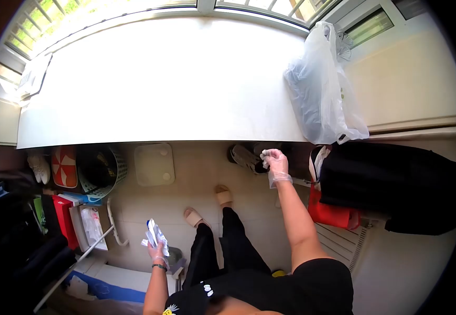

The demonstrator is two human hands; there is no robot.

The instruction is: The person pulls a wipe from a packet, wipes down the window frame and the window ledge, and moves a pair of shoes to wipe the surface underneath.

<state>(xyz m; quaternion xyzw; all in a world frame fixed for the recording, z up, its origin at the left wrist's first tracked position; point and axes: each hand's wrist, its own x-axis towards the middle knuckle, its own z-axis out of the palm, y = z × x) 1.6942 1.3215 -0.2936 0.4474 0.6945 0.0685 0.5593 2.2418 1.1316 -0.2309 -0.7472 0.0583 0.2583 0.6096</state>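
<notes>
My left hand [157, 253], in a clear thin glove, is closed around a white and blue packet [155, 234] at the lower left. A dark bracelet is on that wrist. My right hand [276, 161], also in a clear glove, is stretched forward near the front edge of the white surface [159, 89]. Its fingers pinch a small crumpled whitish wad [264, 155], too small to make out clearly. Dark shoes [246, 158] stand on the floor just left of my right hand.
A white plastic bag [325, 89] stands at the surface's right end. Below it are a black cloth [385, 184] and a red bag [330, 212]. At the left are a basket [119, 170], boxes and a metal rail [76, 265]. A pale scale [155, 165] lies on the floor.
</notes>
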